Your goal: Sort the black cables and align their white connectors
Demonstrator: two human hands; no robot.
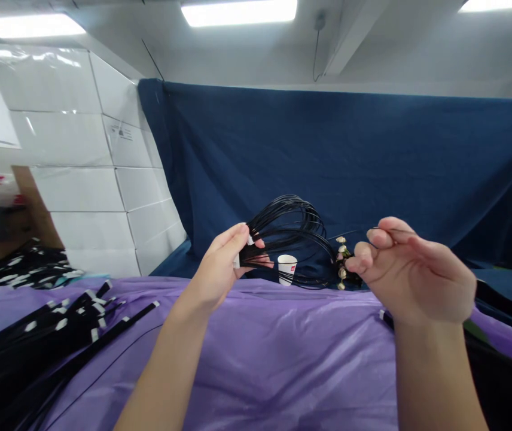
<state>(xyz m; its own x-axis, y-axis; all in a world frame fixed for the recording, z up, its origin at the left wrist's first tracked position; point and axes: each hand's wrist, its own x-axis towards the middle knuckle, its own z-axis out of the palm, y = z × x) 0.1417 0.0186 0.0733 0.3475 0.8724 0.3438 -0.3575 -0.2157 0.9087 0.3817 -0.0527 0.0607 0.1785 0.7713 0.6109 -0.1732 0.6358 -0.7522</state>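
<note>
My left hand (218, 266) is closed around a looped bundle of thin black cables (289, 211), held up over the purple cloth. White bands show on the bundle by my fingers, and its loops spread toward the right. My right hand (420, 272) is raised palm-in at the right, its thumb and forefinger pinched on a thin dark strand that looks like a single cable. Behind the bundle stands a white paper cup (287, 263) with a red mark. Small pale flowers (341, 272) show between the cup and my right hand.
A purple cloth (292, 353) covers the table. Black cable bundles with white ends (54, 335) lie at the left, and more dark bundles lie at the right edge. White boxes (81, 191) are stacked behind on the left. A dark blue curtain (350, 155) hangs across the back.
</note>
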